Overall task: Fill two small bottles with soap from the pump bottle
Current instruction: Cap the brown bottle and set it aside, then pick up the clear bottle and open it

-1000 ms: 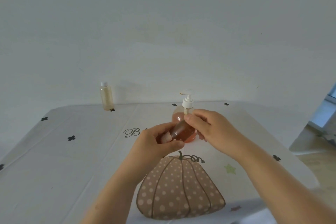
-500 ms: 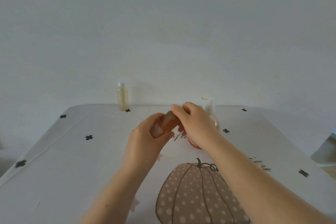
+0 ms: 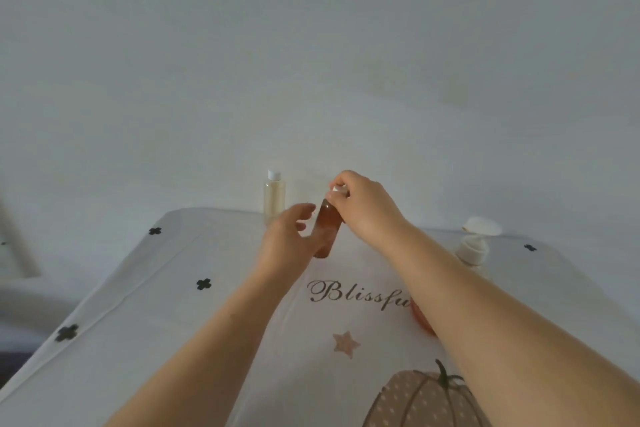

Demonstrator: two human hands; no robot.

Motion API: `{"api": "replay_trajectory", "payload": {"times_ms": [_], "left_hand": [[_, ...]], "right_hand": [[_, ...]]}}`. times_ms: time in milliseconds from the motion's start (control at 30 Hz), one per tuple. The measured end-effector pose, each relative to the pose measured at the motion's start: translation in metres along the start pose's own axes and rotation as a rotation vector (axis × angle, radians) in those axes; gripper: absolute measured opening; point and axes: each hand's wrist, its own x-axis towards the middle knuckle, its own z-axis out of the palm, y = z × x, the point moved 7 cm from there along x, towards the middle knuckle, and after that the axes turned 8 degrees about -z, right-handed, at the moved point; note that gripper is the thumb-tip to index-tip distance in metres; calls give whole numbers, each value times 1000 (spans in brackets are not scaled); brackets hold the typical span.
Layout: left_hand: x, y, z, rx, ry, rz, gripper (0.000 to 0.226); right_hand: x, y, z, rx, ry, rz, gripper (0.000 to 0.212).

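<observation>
Upright now, amber-filled small bottle (image 3: pixel 327 229) (white cap (image 3: pixel 337 188), seemingly closed)

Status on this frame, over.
Right hand pinches cap of orange bottle; left hand open beside it. Bottle capped, nearly upright. Close behind: pale bottle; pump bottle off right.

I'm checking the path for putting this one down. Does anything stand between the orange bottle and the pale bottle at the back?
Only the left hand: its fingers lie between the orange bottle, pinched at its cap by the right hand, and the pale bottle. No other object shows there.
</observation>
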Motion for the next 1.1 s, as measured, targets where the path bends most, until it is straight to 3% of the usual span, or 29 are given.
{"api": "replay_trajectory", "payload": {"times_ms": [100, 233, 333, 433, 800, 967, 1100], "left_hand": [[22, -4, -26, 30, 195, -29, 18], [48, -11, -47, 64, 362, -53, 30], [69, -18, -46, 103, 320, -113, 64], [83, -25, -41, 111, 254, -160, 75], [51, -6, -42, 34, 257, -94, 35], [3, 8, -41, -10, 242, 12, 32], [-35, 26, -37, 4, 214, 154, 31]], "right_hand": [[19, 3, 4, -117, 17, -5, 25], [36, 12, 16, -217, -13, 15, 24], [41, 18, 25, -295, -63, 36, 26], [42, 20, 29, -303, -102, 50, 31], [23, 2, 2, -106, 35, -8, 43], [-4, -20, -14, 28, 103, -52, 29], [-37, -29, -25, 41, 81, -13, 41]]}}
